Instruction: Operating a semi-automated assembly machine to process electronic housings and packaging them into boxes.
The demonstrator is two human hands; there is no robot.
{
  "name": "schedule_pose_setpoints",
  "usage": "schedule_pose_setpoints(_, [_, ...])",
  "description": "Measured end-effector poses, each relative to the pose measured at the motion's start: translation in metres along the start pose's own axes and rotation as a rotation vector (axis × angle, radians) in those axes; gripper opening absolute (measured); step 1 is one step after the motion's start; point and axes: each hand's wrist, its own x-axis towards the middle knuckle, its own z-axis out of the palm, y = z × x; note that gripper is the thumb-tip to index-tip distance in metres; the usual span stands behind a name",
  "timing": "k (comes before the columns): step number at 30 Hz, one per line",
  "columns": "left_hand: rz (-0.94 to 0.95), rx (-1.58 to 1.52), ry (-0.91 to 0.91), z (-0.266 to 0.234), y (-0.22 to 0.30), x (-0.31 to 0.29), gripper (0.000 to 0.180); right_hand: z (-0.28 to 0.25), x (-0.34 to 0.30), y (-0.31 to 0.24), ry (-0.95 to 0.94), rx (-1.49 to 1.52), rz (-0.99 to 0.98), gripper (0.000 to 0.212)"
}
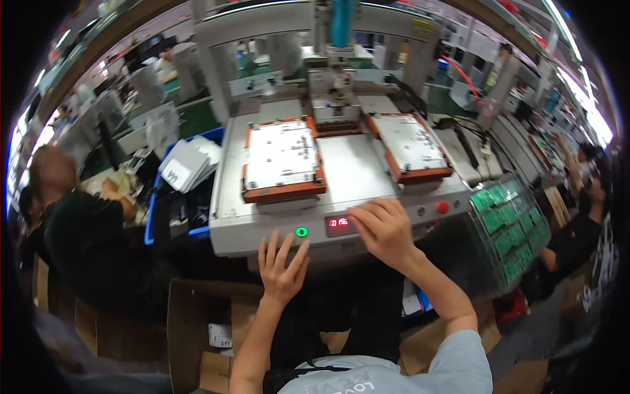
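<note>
green lit button (301,232), red display (339,224), orange-framed trays (284,161)

A small rectangular red-digit display (339,225) sits in the machine's near front panel, just left of the right hand (384,230). A yellow warning label (422,29) is stuck far right on the machine frame. Open brown cardboard boxes (197,328) stand near left, below the bench.

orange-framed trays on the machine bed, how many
2. One orange-framed tray sits on the left of the machine bed, the other orange-framed tray on the right, beyond the right hand. None appears hidden.
</note>
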Motion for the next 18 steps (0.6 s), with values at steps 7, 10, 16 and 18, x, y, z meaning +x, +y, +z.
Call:
schedule_pose_setpoints(7, [-0.049,0.111,0.023,0.013,0.011,-0.001,0.04,-0.045,0.025,0.103,0.305,-0.08,0.237,0.013])
schedule_pose_setpoints(10, [-0.08,0.087,0.044,0.014,0.012,-0.001,0.037,-0.064,0.037,0.172,0.267,0.145,0.614,0.021])
schedule_pose_setpoints(16, [-0.107,0.223,0.035,0.015,0.02,0.007,0.035,-0.042,0.042,0.273,0.11,0.057,0.625,0.03])
schedule_pose_setpoints(18, [-0.096,0.26,0.04,0.014,0.021,0.01,0.034,-0.034,0.043,0.291,0.075,0.067,0.672,0.033])
